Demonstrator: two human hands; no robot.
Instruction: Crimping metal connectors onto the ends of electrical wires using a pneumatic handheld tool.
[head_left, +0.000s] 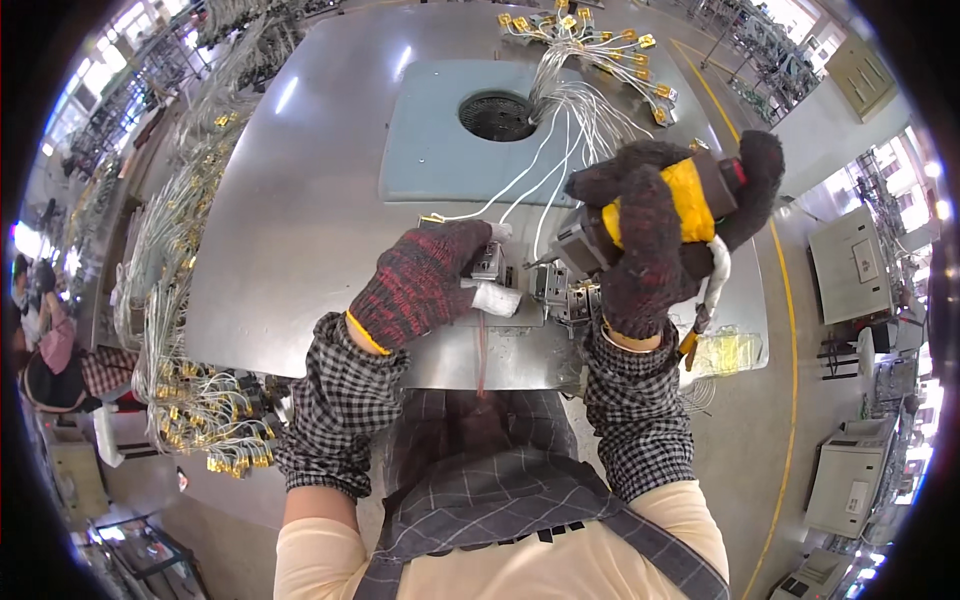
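Note:
My left hand [425,280], in a dark red-and-black knit glove with white-wrapped fingertips, has thumb and forefinger closed on a small metal block [488,263] at the table's near side. My right hand [655,235], gloved too, is wrapped around a hand-held power tool [690,200] with yellow tape on its dark body. The tool's thin tip points left, close to the block but apart from it. A white-wrapped cord [717,275] hangs from the tool. Just right of the block sits a metal clamp-like fixture [565,292]. By my left knuckles, a white wire ends in a brass-coloured terminal [432,218].
A blue-grey plate [430,130] with a round dark opening [497,115] lies on the metal table [290,200]. White wires [585,110] with yellowish ends spread at the far right. More bundled wires [180,300] hang along the left edge. Clear tape [728,352] covers the near right corner.

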